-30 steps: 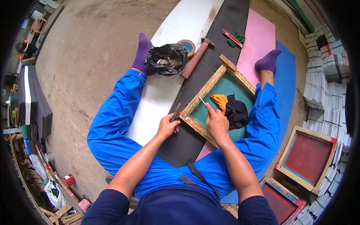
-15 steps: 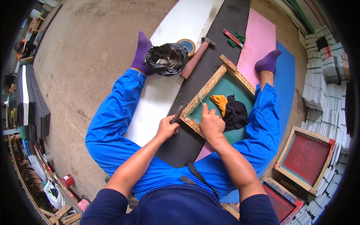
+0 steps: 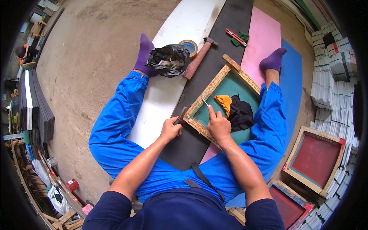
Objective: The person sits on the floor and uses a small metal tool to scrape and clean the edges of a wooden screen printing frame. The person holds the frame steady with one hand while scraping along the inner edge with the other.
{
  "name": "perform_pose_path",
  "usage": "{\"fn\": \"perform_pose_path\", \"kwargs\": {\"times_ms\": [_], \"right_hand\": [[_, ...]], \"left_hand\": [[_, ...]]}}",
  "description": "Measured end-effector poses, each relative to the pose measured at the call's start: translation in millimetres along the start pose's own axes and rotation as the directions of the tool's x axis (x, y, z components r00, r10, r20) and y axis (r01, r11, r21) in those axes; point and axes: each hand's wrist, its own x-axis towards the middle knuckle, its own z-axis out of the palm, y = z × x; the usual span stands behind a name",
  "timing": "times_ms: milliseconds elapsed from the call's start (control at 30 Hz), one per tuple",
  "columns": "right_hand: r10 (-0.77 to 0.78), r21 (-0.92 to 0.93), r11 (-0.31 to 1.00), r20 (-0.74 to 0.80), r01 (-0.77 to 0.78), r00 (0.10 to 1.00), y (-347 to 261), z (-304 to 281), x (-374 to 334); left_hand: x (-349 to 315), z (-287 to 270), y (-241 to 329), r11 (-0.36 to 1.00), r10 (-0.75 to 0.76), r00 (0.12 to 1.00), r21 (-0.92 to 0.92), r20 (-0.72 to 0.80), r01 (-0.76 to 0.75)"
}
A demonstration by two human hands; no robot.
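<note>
- The wooden frame [image 3: 209,91] with green mesh [image 3: 234,83] lies turned cornerwise over the black sheet [image 3: 178,151] and pink sheet [image 3: 264,34], between the legs; its left rail slants from the near-left corner away to the far right.
- The right hand [image 3: 219,128] is over the near part of the frame, its fingers clamped on a thin pale tool [image 3: 206,102], forefinger stretched along it.
- That tool's long axis runs away and leftward, across the slant of the frame's left rail; its tip is at the rail's inner edge, though whether they touch I cannot tell.
- The left hand [image 3: 170,129] is just outside the frame's near-left corner, its fingers wrapped around a dark-handled tool [image 3: 181,115] that points away beside that corner.
- For that corner, the left hand is the nearer; for the mesh, the right.
- Inside the frame, to the right of the pale tool's tip, lie a yellow cloth [image 3: 224,103] and a black cloth [image 3: 241,115], touching.
- Beyond the frame's left rail lies a hammer [image 3: 198,60], well apart from both hands.
</note>
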Motion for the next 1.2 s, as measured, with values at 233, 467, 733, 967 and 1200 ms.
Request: {"fn": "perform_pose_path", "kwargs": {"times_ms": [233,467,733,967,1200], "right_hand": [[-0.008,0.637,0.751,-0.252,0.172,0.968,32,41,9],[0.022,0.246,0.969,0.064,-0.037,0.998,11,-9,5],[0.009,0.849,0.528,0.002,-0.006,1.0,54,55,23],[-0.092,0.606,0.766,-0.227,0.215,0.97,36,27,23],[0.049,0.808,0.058,0.584,-0.586,0.81,37,-8,28]], "left_hand": [[5,0,-8,0.999,0.03,0.999,-0.013,0.014,-0.03],[1,-2,-7,0.999,0.031,1.0,-0.025,0.007,-0.031],[5,-2,-8,0.999,0.018,1.0,-0.031,0.02,-0.017],[2,-1,-2,0.999,0.023,0.999,-0.046,0.028,-0.021],[6,-5,-7,1.0,0.012,0.999,-0.026,0.043,-0.011]]}}
